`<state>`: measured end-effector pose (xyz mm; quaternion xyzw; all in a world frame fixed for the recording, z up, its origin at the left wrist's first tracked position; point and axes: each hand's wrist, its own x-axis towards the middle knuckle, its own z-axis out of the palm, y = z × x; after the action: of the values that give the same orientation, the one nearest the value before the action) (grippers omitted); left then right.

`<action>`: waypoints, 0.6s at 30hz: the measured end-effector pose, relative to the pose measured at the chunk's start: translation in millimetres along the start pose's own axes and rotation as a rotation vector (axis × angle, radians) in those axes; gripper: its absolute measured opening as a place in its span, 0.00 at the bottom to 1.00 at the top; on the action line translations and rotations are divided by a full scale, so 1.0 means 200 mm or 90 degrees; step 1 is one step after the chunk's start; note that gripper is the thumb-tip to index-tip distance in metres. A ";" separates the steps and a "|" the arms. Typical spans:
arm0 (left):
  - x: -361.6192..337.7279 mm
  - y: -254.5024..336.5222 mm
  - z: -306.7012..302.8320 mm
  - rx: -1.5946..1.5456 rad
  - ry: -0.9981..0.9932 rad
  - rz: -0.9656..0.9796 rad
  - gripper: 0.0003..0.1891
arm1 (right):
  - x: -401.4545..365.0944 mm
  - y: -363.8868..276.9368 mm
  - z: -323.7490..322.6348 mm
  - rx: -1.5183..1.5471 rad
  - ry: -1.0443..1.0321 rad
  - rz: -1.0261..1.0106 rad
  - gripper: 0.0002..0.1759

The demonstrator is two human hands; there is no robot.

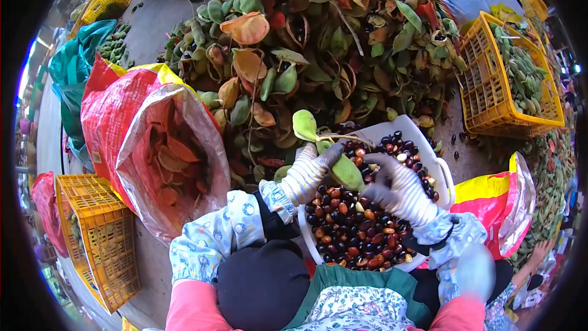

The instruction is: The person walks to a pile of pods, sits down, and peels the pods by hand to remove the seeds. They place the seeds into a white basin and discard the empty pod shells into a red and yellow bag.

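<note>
In the head view, my left hand (311, 170), in a striped glove with dark fingertips, is closed on a stem bearing green seed pods (347, 173). One pod hangs below the fingers, another sticks up above them. Close to the lower pod's tip is my right hand (398, 187), gloved alike, its thumb and fingers parted with nothing seen between them. Beneath both hands stands a white basin (445, 184) heaped with glossy dark red and brown seeds (352, 236), a few of them pale.
A large heap of pods (324, 43) rises in front. An open red sack (131, 129) holding husks and a yellow crate (101, 239) stand at left. To the right are a yellow crate of green pods (508, 79) and another red sack (490, 202). Someone's hand (540, 251) shows far right.
</note>
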<state>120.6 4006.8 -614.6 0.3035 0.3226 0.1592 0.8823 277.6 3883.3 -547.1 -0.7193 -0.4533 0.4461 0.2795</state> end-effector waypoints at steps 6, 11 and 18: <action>-0.04 -0.01 0.04 0.065 0.006 0.025 0.27 | 0.04 0.07 0.11 -0.082 0.007 -0.020 0.33; -0.05 0.00 0.07 0.035 -0.022 -0.052 0.25 | 0.01 0.15 0.13 0.045 0.017 -0.104 0.19; -0.09 -0.02 0.04 0.082 -0.222 -0.019 0.29 | 0.03 0.36 0.11 0.257 -0.019 -0.003 0.23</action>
<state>112.6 3992.1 -604.7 0.3778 0.1786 0.0700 0.9058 287.5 3857.2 -617.3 -0.6409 -0.3605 0.5379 0.4122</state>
